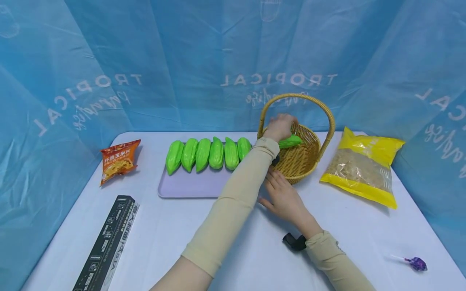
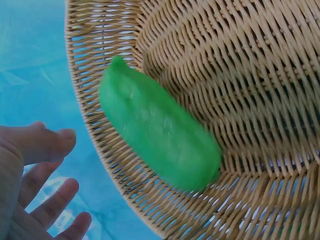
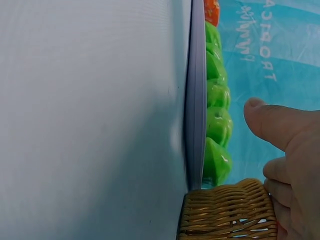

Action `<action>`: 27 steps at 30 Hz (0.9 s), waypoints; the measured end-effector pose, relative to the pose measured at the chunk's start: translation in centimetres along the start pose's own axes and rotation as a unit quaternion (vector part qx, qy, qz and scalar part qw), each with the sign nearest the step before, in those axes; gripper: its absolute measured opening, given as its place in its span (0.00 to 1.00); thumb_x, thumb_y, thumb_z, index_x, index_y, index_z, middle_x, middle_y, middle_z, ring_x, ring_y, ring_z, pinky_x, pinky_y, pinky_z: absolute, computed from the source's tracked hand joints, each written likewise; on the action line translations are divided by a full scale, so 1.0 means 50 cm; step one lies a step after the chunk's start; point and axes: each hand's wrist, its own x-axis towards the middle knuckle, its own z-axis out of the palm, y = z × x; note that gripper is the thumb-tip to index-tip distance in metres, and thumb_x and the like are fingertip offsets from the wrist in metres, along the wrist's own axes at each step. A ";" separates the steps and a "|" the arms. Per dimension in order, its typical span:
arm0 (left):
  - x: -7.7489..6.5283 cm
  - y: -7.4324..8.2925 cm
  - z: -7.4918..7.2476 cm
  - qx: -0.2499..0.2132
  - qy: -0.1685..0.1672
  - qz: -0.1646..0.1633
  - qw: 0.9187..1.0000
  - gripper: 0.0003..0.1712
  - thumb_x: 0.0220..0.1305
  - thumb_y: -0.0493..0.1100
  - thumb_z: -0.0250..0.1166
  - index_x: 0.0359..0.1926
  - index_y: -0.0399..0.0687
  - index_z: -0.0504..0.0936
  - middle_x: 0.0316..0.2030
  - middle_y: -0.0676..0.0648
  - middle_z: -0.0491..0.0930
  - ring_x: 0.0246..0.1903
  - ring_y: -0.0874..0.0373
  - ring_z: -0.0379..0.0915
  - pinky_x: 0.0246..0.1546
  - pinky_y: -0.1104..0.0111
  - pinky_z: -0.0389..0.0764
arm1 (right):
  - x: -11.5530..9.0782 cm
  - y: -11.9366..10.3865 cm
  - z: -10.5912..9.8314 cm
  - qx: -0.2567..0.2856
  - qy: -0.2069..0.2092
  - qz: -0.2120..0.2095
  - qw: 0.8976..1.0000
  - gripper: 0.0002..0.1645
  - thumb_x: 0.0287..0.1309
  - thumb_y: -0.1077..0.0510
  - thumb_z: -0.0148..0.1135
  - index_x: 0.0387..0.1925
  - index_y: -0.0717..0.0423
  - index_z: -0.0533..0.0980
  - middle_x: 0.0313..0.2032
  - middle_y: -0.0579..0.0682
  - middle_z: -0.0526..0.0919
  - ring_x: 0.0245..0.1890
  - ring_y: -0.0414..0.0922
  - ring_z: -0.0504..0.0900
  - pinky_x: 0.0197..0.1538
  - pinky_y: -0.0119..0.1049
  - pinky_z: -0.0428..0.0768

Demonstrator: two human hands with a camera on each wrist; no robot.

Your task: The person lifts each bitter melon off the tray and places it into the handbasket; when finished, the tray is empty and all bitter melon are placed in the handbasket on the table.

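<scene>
A wicker basket [image 1: 296,161] with a tall arched handle stands right of a lilac tray [image 1: 193,188]. In it lies one glossy green, ridged, melon-like vegetable [image 2: 157,127], against the side wall. My left hand [image 1: 279,127] is over the basket's left rim; the left wrist view shows its thumb and fingers spread, apart from the vegetable. My right hand [image 1: 285,200] is at the basket's near side, fingers extended against the woven wall [image 3: 227,212]. Several similar green vegetables [image 1: 202,155] lie in a row on the tray, partly covered by my left arm.
An orange snack bag [image 1: 119,161] stands at the back left, with a long black pasta box [image 1: 105,244] nearer me. To the right are a yellow bag [image 1: 362,167] with a clear window and a purple-wrapped lollipop [image 1: 416,264]. Blue curtain [image 1: 200,60] surrounds the white table [image 1: 153,242].
</scene>
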 end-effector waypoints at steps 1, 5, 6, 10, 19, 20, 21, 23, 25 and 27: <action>-0.001 0.000 -0.002 0.004 0.010 0.002 1.000 0.25 0.68 0.33 0.55 0.63 0.58 0.75 0.61 0.54 0.75 0.59 0.56 0.71 0.44 0.67 0.77 | 0.001 -0.001 0.000 -0.001 0.000 -0.001 1.000 0.43 0.59 0.43 0.65 0.65 0.68 0.67 0.67 0.64 0.68 0.70 0.57 0.64 0.72 0.50 0.61; -0.011 0.000 -0.013 -0.023 0.010 0.005 1.000 0.27 0.68 0.32 0.53 0.64 0.58 0.74 0.63 0.53 0.74 0.53 0.59 0.73 0.31 0.72 0.70 | 0.002 -0.001 0.000 0.001 -0.006 -0.001 1.000 0.45 0.60 0.41 0.64 0.68 0.66 0.63 0.70 0.62 0.63 0.72 0.55 0.60 0.74 0.49 0.58; -0.013 -0.002 -0.014 -0.036 0.004 0.006 0.999 0.27 0.68 0.32 0.53 0.65 0.58 0.74 0.63 0.53 0.73 0.48 0.60 0.74 0.28 0.73 0.67 | 0.002 -0.001 0.000 0.002 -0.008 -0.001 1.000 0.46 0.60 0.41 0.63 0.69 0.66 0.63 0.71 0.62 0.63 0.73 0.55 0.59 0.74 0.49 0.58; -0.023 -0.009 -0.016 -0.088 -0.020 0.011 0.996 0.27 0.69 0.32 0.51 0.66 0.56 0.72 0.64 0.50 0.72 0.25 0.62 0.64 0.21 0.73 0.60 | 0.000 0.000 0.002 0.007 -0.006 -0.003 1.000 0.46 0.61 0.41 0.63 0.69 0.65 0.62 0.71 0.61 0.62 0.73 0.54 0.60 0.74 0.50 0.58; -0.081 -0.027 -0.050 -0.169 -0.027 0.058 0.984 0.23 0.71 0.43 0.56 0.66 0.52 0.71 0.65 0.47 0.72 0.50 0.55 0.77 0.53 0.70 0.75 | 0.001 0.000 -0.003 0.021 -0.014 0.005 1.000 0.44 0.61 0.43 0.62 0.69 0.65 0.62 0.69 0.62 0.65 0.72 0.57 0.60 0.74 0.50 0.57; -0.089 -0.030 -0.056 -0.179 -0.025 0.060 0.982 0.24 0.71 0.44 0.56 0.67 0.51 0.71 0.65 0.47 0.71 0.58 0.54 0.73 0.58 0.68 0.74 | 0.001 0.000 -0.003 0.023 -0.017 0.007 1.000 0.44 0.61 0.43 0.62 0.69 0.65 0.62 0.69 0.63 0.65 0.72 0.57 0.60 0.74 0.50 0.57; -0.098 -0.033 -0.060 -0.188 -0.021 0.061 0.980 0.24 0.71 0.44 0.57 0.67 0.50 0.71 0.65 0.46 0.71 0.63 0.53 0.68 0.61 0.66 0.72 | 0.001 0.000 -0.004 0.024 -0.019 0.009 0.999 0.44 0.61 0.43 0.62 0.69 0.65 0.62 0.69 0.63 0.64 0.72 0.57 0.60 0.74 0.50 0.57; -0.114 -0.039 -0.069 -0.204 -0.015 0.059 0.977 0.24 0.72 0.44 0.56 0.67 0.50 0.70 0.65 0.46 0.71 0.65 0.52 0.67 0.63 0.64 0.71 | 0.002 -0.002 -0.004 0.027 -0.022 0.011 0.999 0.45 0.61 0.42 0.62 0.69 0.66 0.61 0.71 0.63 0.62 0.73 0.56 0.59 0.74 0.51 0.57; -0.128 -0.046 -0.075 -0.217 -0.007 0.054 0.975 0.24 0.72 0.45 0.56 0.67 0.51 0.70 0.65 0.47 0.71 0.64 0.52 0.68 0.62 0.65 0.71 | 0.002 -0.004 -0.004 0.033 -0.023 0.012 0.999 0.46 0.61 0.42 0.63 0.70 0.66 0.60 0.72 0.63 0.60 0.73 0.56 0.58 0.74 0.51 0.56; -0.142 -0.052 -0.080 -0.231 0.002 0.049 0.972 0.24 0.72 0.45 0.57 0.67 0.52 0.71 0.65 0.47 0.72 0.63 0.53 0.69 0.61 0.66 0.72 | 0.002 -0.006 -0.003 0.036 -0.021 0.013 0.999 0.47 0.61 0.42 0.63 0.71 0.65 0.59 0.72 0.62 0.58 0.74 0.56 0.57 0.74 0.51 0.56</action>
